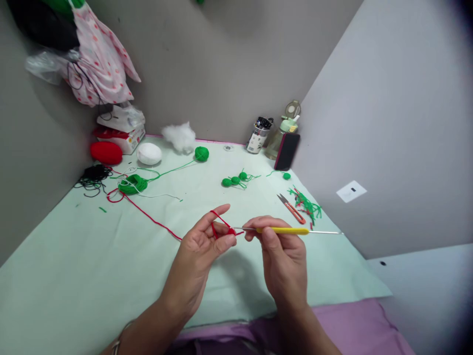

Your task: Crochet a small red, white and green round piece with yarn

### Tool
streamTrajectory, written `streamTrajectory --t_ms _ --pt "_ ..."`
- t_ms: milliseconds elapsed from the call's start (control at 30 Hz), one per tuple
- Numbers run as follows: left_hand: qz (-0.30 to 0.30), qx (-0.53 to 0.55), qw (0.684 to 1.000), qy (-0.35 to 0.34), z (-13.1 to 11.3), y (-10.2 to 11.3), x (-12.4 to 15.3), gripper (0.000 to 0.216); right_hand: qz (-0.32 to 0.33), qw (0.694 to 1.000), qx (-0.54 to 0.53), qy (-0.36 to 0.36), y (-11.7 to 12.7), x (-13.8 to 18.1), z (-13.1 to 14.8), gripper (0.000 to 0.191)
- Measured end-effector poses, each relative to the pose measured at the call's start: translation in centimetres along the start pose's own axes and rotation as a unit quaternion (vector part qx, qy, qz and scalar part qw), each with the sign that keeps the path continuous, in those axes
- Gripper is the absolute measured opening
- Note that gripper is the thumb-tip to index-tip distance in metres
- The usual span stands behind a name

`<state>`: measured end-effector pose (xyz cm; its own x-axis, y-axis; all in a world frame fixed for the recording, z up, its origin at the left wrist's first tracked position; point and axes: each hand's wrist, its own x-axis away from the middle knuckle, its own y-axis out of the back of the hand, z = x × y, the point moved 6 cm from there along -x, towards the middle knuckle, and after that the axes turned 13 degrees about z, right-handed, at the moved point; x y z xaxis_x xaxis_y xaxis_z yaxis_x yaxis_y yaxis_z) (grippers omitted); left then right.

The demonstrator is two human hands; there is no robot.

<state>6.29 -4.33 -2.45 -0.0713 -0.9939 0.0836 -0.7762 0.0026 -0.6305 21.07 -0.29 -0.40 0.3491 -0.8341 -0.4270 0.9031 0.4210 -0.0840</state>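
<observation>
My left hand pinches a small piece of red crochet work between thumb and fingers. Red yarn loops over its raised index finger and trails back across the table to the left. In my right hand is a crochet hook with a yellow handle, gripped like a pen. The hook's metal tip reaches left to the red stitches; whether it sits inside a loop is too small to tell. The hook's other metal end sticks out to the right.
Orange-handled thread snips and green and red yarn scraps lie right. Green crocheted balls sit beyond my hands. Green yarn, a red yarn ball, white yarn and stuffing lie back left. A phone leans on a bottle.
</observation>
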Motion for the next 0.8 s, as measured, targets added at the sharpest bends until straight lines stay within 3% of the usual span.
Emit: streamTrajectory --t_ms 233,800 --pt "-0.013 -0.012 1.0 0.015 -0.2 0.2 0.1 0.058 -0.016 0.997 0.053 0.059 0.0 0.6 1.4 0.019" --pt "-0.004 -0.008 1.0 0.03 0.1 0.2 0.1 0.06 0.002 0.993 0.09 0.071 -0.3 0.8 1.9 0.022"
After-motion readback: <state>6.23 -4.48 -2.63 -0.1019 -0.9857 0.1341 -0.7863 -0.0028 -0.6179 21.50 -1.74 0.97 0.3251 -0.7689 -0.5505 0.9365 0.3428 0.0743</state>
